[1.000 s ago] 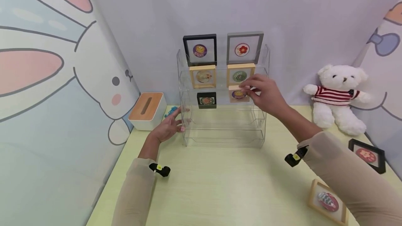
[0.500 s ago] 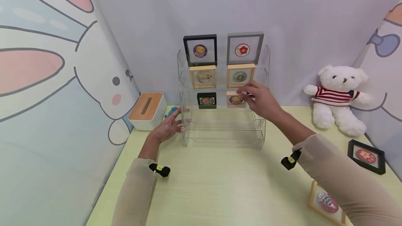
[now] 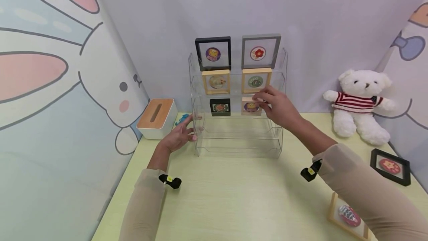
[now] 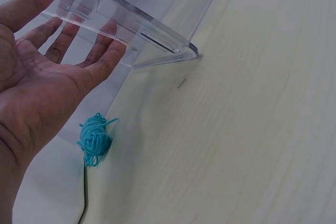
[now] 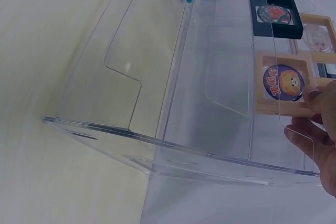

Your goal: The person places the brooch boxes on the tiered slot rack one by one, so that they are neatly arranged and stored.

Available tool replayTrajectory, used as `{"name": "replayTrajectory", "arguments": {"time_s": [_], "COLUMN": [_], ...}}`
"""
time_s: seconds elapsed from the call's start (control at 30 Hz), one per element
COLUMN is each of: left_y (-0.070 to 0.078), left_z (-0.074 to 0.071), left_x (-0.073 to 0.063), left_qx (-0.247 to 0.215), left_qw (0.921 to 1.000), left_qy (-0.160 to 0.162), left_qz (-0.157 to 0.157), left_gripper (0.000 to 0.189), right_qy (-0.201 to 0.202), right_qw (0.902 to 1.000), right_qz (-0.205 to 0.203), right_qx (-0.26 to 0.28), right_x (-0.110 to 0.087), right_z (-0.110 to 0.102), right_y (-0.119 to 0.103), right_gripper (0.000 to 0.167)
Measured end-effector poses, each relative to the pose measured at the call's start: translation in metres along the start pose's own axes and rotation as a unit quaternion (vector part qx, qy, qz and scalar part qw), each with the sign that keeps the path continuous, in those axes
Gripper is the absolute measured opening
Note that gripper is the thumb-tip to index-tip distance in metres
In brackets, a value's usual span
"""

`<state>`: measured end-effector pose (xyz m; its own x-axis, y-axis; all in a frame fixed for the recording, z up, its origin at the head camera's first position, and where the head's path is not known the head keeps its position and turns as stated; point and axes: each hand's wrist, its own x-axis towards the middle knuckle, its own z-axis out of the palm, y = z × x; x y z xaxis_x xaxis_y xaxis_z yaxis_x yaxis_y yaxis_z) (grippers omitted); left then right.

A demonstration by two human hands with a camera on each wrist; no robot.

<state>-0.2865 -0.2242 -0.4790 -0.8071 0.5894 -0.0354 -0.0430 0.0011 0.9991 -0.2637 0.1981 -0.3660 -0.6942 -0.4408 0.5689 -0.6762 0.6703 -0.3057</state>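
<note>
A clear acrylic tiered display rack [image 3: 239, 139] stands on the table before me. My right hand [image 3: 281, 108] pinches a small light-wood picture frame [image 3: 249, 110] at its upper right, thumb in front. In the right wrist view this frame [image 5: 283, 83], with a round purple-and-yellow picture, stands behind a clear lip of the rack. Level with it, to the left, is a small black frame [image 3: 220, 107]. My left hand [image 3: 178, 137] is at the rack's left side. The left wrist view shows its fingers [image 4: 100, 69] spread and fairly straight against the clear side panel.
Two wood frames [image 3: 216, 82] and, above them, a black frame [image 3: 213, 54] and a grey frame [image 3: 261, 51] fill the upper tiers. A black frame [image 3: 390, 166] and a wood frame [image 3: 349, 215] lie right, near a teddy bear [image 3: 361, 101]. Left are a tissue box [image 3: 157, 118] and teal cord [image 4: 95, 140].
My right hand has lowered the small wood frame slightly, left and down, onto the tier beside the small black frame. Over the last half second it barely moves. The left hand stays put.
</note>
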Motion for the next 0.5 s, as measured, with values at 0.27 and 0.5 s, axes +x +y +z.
{"name": "replayTrajectory", "arguments": {"time_s": [0.27, 0.5], "left_y": [0.001, 0.001], "left_z": [0.0, 0.001], "left_x": [-0.001, -0.001], "left_qx": [-0.005, -0.006], "left_qw": [1.0, 1.0], "left_qy": [-0.001, 0.0], "left_qz": [-0.003, -0.004], "left_gripper": [0.101, 0.1], "right_qy": [0.007, 0.025], "right_qw": [0.9999, 0.999], "right_qz": [-0.008, -0.03], "right_qx": [-0.013, -0.02], "right_x": [0.001, -0.003], "right_z": [-0.002, -0.01], "right_y": [-0.001, -0.003], "right_gripper": [0.027, 0.029]}}
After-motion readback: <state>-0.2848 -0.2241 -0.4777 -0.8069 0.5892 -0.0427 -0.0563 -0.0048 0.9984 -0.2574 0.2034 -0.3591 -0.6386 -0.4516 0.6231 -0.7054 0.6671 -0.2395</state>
